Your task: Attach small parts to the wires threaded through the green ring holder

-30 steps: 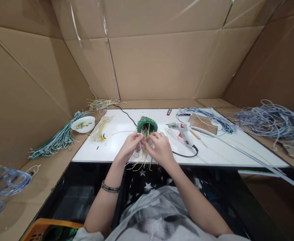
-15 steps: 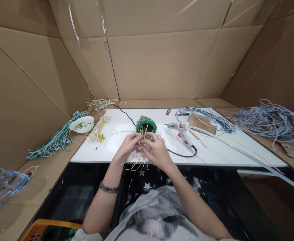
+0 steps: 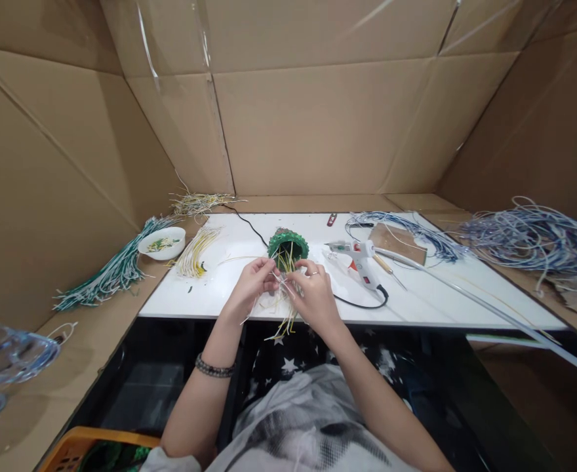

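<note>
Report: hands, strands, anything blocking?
Left hand pinching strands; right hand on them, grip unclear. Strands run out of green piece. Nothing visible blocking; glue gun lies off right.

Cup-shaped piece [image 3: 288, 236] on tabletop [image 3: 440, 295], strands [image 3: 286, 322] before it, glue gun [image 3: 366, 263] right, bowl [image 3: 171, 253] far left

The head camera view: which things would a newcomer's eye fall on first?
Probably the round green piece at the middle of the white table, with yellow and white strands running out of its dark opening between the left hand and right hand. Next, perhaps, the white glue gun lying to its right, and the big blue-and-white tangle at the far right.
</note>
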Motion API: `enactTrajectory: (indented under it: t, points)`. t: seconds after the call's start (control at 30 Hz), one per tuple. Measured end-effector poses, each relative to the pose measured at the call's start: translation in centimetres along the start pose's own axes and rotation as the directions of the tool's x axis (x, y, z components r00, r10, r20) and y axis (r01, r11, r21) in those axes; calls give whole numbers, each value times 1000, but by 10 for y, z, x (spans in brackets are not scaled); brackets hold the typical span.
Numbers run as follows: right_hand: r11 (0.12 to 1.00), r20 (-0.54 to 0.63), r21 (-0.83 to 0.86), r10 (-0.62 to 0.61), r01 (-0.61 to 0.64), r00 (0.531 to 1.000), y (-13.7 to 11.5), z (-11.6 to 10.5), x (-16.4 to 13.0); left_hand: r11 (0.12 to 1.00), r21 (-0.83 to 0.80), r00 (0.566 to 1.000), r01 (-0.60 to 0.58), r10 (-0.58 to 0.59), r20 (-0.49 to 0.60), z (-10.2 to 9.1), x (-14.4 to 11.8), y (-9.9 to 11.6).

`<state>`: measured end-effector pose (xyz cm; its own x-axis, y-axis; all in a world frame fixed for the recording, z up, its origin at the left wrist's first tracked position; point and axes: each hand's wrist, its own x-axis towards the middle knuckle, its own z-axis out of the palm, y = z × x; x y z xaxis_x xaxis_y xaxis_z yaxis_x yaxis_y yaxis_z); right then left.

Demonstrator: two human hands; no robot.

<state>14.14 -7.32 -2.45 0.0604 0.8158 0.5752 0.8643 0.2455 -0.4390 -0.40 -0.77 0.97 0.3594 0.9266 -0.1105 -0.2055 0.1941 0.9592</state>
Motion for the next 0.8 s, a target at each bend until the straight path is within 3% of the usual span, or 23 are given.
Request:
enactTrajectory:
  t: [0.27,0.47,0.8]
  points:
    - [999,-91,32,-4,7,996,10,8,-2,1000,-14,996,-20,19,-87,2,4,-6]
    - [979,-148,202,25,6,989,13,7,-2,999,-21,994,-39,37,-103,3,3,-6]
    - [930,-127,368,43,6,991,16,6,0,999,-36,999,-22,21,-31,1,3,-5]
